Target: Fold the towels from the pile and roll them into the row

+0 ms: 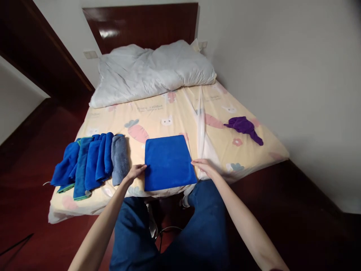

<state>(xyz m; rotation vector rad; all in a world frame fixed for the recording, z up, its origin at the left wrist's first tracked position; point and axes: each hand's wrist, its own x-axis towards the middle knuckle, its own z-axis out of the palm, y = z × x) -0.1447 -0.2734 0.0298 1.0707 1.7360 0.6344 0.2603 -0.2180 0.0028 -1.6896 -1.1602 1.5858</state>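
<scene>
Blue cloth [170, 162] lies flat at near edge of the bed [113, 120]. Likely light, limp, not fragile; best held by opposite sides. Left hand [136, 172] pinches left side, fingers closed; right hand [205, 166] likewise, right side. Towels [93, 162] left, purple cloth [241, 126] well right.

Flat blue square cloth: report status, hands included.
Left hand at left edge, right hand at right edge. Flat blue square cloth lying smooth between them. Bundled blue towels and grey rolled towel at left, clear of it.
</scene>
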